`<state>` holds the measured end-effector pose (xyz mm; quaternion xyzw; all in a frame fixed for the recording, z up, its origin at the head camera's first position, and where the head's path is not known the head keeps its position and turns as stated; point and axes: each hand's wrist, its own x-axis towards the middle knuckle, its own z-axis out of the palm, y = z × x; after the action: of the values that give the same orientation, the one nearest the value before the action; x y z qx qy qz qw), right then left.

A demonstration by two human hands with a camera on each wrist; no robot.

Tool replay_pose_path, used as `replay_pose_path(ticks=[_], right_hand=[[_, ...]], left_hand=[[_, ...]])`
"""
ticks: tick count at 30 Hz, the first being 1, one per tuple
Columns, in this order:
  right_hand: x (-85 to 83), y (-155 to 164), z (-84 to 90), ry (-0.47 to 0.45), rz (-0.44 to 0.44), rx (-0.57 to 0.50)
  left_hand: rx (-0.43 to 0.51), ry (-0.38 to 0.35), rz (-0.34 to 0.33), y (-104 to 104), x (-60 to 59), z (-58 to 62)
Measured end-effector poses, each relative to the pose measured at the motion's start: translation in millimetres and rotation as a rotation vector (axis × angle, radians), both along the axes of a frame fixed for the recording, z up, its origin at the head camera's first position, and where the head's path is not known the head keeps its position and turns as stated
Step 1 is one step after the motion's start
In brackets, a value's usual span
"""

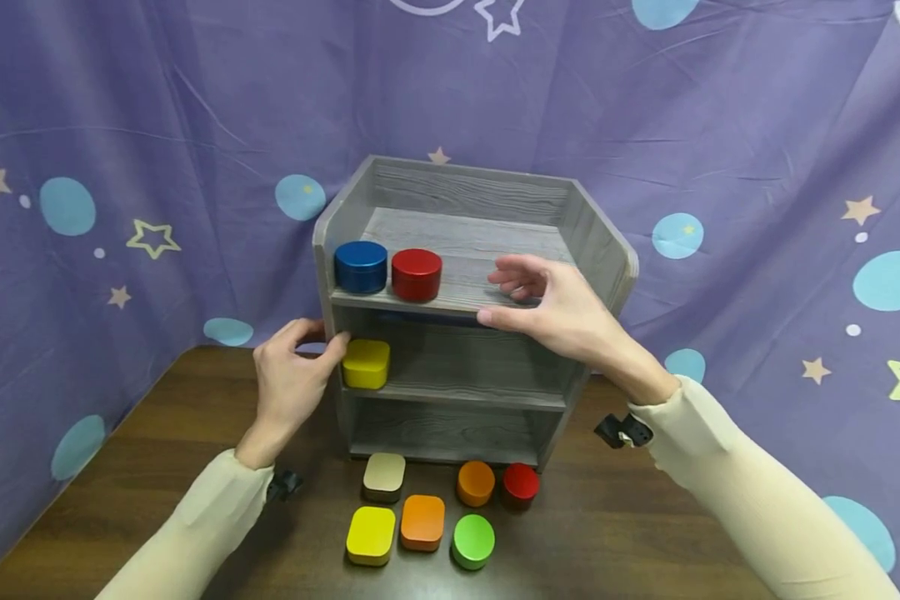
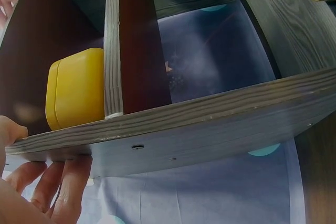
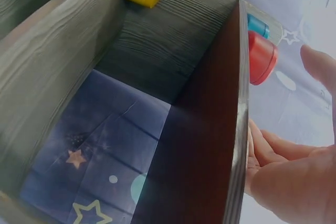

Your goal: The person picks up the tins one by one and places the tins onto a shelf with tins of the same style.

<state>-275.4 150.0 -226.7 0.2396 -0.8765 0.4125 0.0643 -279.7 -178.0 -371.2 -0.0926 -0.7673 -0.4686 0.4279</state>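
A grey wooden shelf [image 1: 465, 333] stands on a dark table [image 1: 157, 450]. The left hand [image 1: 288, 387] grips the shelf's left wall, thumb touching a yellow tin [image 1: 366, 364] at the middle shelf's left end. The right hand [image 1: 558, 312] hovers relaxed and empty over the top shelf's front edge, thumb against the lip. A blue tin [image 1: 361, 267] and red tin [image 1: 416, 274] sit close to that edge, so a careless sweep could likely knock them off. Open room lies to their right, while loose tins [image 1: 420, 521] crowd the table in front.
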Motion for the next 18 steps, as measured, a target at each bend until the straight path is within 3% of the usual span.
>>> replay_pose_path(ticks=[18], right_hand=[[37.8,32,-15.6,0.01,-0.003,-0.059]], left_hand=[[0.005,-0.036,0.005,0,0.9,0.0]])
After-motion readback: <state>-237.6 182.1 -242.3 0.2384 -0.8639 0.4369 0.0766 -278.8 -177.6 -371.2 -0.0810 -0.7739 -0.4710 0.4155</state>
